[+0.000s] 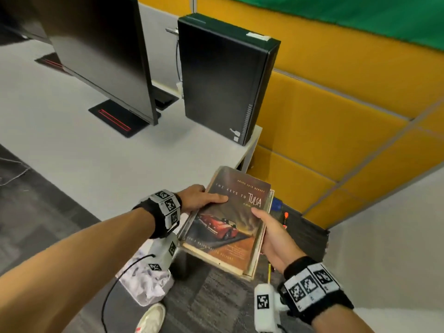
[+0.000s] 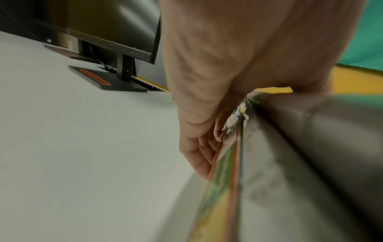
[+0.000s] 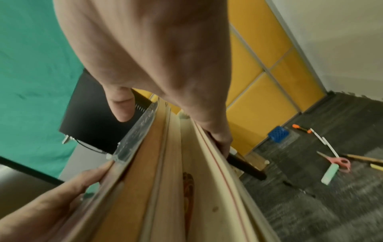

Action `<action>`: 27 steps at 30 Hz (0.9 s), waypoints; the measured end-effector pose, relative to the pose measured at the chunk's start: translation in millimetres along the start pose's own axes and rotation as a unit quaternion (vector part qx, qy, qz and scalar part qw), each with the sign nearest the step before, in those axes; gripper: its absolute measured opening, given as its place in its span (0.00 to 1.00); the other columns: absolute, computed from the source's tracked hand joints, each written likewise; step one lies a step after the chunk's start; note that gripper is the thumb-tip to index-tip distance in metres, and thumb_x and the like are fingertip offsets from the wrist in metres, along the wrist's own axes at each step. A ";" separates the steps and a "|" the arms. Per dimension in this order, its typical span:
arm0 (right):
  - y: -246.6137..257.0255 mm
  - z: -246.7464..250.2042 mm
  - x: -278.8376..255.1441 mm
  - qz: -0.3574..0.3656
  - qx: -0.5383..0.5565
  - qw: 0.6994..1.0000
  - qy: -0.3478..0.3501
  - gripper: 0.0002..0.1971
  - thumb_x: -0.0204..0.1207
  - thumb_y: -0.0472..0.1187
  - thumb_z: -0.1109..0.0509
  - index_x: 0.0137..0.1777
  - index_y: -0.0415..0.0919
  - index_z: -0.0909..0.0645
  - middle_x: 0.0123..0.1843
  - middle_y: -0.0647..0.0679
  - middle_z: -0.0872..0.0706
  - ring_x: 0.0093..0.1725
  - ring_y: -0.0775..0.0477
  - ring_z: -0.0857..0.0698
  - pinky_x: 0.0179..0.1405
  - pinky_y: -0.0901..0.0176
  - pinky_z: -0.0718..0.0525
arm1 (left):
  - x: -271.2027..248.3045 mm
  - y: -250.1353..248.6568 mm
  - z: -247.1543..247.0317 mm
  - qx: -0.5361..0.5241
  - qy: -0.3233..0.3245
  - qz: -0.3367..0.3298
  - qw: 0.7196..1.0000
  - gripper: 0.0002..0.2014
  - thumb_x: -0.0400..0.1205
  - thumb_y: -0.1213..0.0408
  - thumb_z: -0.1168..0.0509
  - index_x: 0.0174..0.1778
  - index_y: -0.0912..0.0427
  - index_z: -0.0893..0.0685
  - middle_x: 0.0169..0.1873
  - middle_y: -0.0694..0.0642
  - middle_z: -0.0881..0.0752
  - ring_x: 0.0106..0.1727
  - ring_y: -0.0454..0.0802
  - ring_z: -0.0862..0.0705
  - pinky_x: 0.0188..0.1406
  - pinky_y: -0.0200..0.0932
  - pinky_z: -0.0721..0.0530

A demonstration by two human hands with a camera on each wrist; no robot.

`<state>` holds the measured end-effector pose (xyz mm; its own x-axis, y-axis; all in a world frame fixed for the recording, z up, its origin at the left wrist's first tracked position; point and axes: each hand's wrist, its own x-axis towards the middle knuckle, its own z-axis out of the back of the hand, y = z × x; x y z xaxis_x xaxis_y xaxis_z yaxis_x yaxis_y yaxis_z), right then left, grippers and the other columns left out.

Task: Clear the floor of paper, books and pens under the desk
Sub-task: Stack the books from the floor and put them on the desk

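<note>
Both hands, left (image 1: 199, 197) and right (image 1: 274, 233), grip flat rectangular stack of books (image 1: 228, 219), glossy cover.

Your left hand (image 1: 200, 197) grips the stack of books (image 1: 228, 222) at its left edge, thumb flat on the top cover, fingers underneath. Your right hand (image 1: 274, 239) holds the stack's right edge, thumb on the cover, fingers curled below. Both forearms reach forward, wrists banded.

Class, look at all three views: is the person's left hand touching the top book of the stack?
Touching. In the head view the left hand lays its thumb flat on the cover of the top book, fingers curled under the stack's edge.
</note>
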<state>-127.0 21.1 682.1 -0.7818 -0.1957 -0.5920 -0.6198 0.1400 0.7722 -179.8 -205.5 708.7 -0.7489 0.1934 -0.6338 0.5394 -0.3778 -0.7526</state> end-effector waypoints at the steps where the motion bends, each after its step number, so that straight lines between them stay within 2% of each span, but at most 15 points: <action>1: -2.3 -20.9 3.9 0.000 0.011 1.000 -0.010 0.22 0.77 0.53 0.29 0.70 0.48 0.19 0.63 0.48 0.11 0.66 0.46 0.14 0.74 0.41 0.25 | -2.3 2.9 19.7 0.018 0.001 0.000 1.000 0.19 0.76 0.50 0.26 0.56 0.61 0.13 0.49 0.61 0.08 0.49 0.59 0.09 0.51 0.47 0.10; 3: -9.8 -64.4 13.2 -0.010 0.024 0.999 -0.024 0.23 0.76 0.53 0.28 0.70 0.48 0.20 0.62 0.49 0.10 0.66 0.47 0.14 0.75 0.41 0.26 | -6.0 13.4 60.0 0.059 0.001 -0.003 0.998 0.14 0.76 0.50 0.26 0.50 0.57 0.13 0.47 0.59 0.08 0.47 0.56 0.09 0.48 0.44 0.11; 4: -15.2 -87.2 17.2 -0.019 0.026 0.999 -0.027 0.23 0.76 0.54 0.28 0.70 0.49 0.20 0.62 0.50 0.10 0.65 0.48 0.14 0.76 0.42 0.26 | -8.5 21.5 80.7 0.076 0.003 -0.002 0.997 0.13 0.76 0.50 0.26 0.48 0.55 0.14 0.47 0.58 0.09 0.47 0.56 0.09 0.49 0.45 0.11; 7: -25.6 -153.0 27.9 -0.045 0.043 0.998 -0.032 0.18 0.77 0.54 0.29 0.65 0.50 0.16 0.59 0.51 0.09 0.64 0.47 0.14 0.76 0.40 0.28 | -14.2 41.7 139.0 0.099 0.012 0.009 0.995 0.18 0.74 0.51 0.24 0.53 0.59 0.13 0.49 0.59 0.08 0.50 0.58 0.09 0.54 0.50 0.11; 10: -33.4 -208.6 42.5 -0.055 0.053 0.996 -0.047 0.18 0.76 0.51 0.27 0.64 0.46 0.15 0.59 0.47 0.08 0.63 0.45 0.13 0.73 0.41 0.24 | -17.0 58.7 187.7 0.126 0.024 0.017 0.992 0.13 0.75 0.52 0.25 0.48 0.56 0.14 0.48 0.58 0.09 0.50 0.57 0.09 0.50 0.45 0.11; 12: -37.4 -237.4 53.6 -0.055 0.040 0.996 -0.061 0.23 0.71 0.54 0.25 0.64 0.45 0.15 0.58 0.48 0.08 0.61 0.47 0.12 0.70 0.44 0.20 | -15.7 67.4 214.8 0.136 0.021 0.023 0.990 0.13 0.75 0.52 0.25 0.47 0.57 0.14 0.49 0.59 0.09 0.51 0.58 0.09 0.51 0.46 0.11; 14: -39.4 -259.6 65.5 -0.056 0.030 0.996 -0.061 0.25 0.68 0.53 0.23 0.65 0.45 0.15 0.59 0.47 0.09 0.60 0.47 0.11 0.64 0.47 0.17 | -11.1 74.8 238.1 0.144 0.006 0.027 0.989 0.18 0.75 0.51 0.25 0.51 0.62 0.14 0.49 0.61 0.09 0.49 0.58 0.10 0.49 0.46 0.12; 17: -37.2 -282.4 83.1 -0.068 0.021 0.994 -0.078 0.40 0.55 0.57 0.19 0.68 0.43 0.21 0.65 0.43 0.14 0.65 0.42 0.16 0.70 0.40 0.20 | -2.2 81.5 265.9 0.161 -0.013 0.033 0.986 0.24 0.73 0.47 0.25 0.54 0.65 0.14 0.50 0.66 0.10 0.50 0.63 0.11 0.52 0.51 0.15; 19: -34.1 -292.3 94.6 -0.060 0.014 0.994 -0.094 0.43 0.51 0.58 0.20 0.68 0.42 0.22 0.65 0.43 0.15 0.65 0.43 0.17 0.69 0.42 0.21 | 5.0 80.9 279.4 0.165 -0.030 0.033 0.985 0.29 0.70 0.42 0.24 0.55 0.63 0.14 0.50 0.65 0.10 0.52 0.65 0.12 0.56 0.54 0.16; 21: -26.0 -302.1 96.8 -0.061 0.009 0.994 -0.091 0.38 0.55 0.55 0.21 0.66 0.42 0.21 0.62 0.43 0.14 0.61 0.45 0.15 0.64 0.48 0.18 | 12.4 79.3 290.2 0.169 -0.044 0.035 0.984 0.30 0.68 0.39 0.24 0.56 0.60 0.14 0.48 0.61 0.10 0.50 0.61 0.12 0.54 0.51 0.16; 23: -19.9 -305.7 97.7 -0.062 -0.002 0.995 -0.081 0.26 0.65 0.50 0.24 0.64 0.42 0.19 0.56 0.49 0.13 0.54 0.53 0.17 0.52 0.57 0.19 | 15.8 75.8 296.9 0.189 -0.044 0.043 0.980 0.27 0.72 0.41 0.26 0.56 0.60 0.14 0.47 0.60 0.11 0.48 0.58 0.13 0.48 0.47 0.17; 25: -16.2 -306.4 98.7 -0.065 -0.016 0.994 -0.081 0.15 0.74 0.44 0.28 0.60 0.43 0.17 0.48 0.55 0.14 0.47 0.59 0.19 0.42 0.62 0.24 | 18.8 72.2 301.4 0.196 -0.035 0.064 0.978 0.27 0.73 0.41 0.27 0.56 0.61 0.14 0.48 0.60 0.11 0.49 0.58 0.12 0.51 0.48 0.17; 27: -15.5 -306.6 99.5 -0.064 -0.052 0.992 -0.096 0.16 0.73 0.44 0.27 0.60 0.42 0.17 0.49 0.55 0.15 0.47 0.58 0.20 0.43 0.60 0.25 | 19.3 65.2 301.8 0.229 -0.037 0.070 0.970 0.28 0.72 0.41 0.27 0.57 0.61 0.14 0.49 0.59 0.10 0.50 0.57 0.13 0.54 0.48 0.19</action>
<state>-174.2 -298.2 681.9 -0.7025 -0.0159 -0.7115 -0.7116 0.0229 0.7022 -275.3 -499.7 701.3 -0.7153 0.0528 -0.6968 0.4220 -0.7622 -0.4909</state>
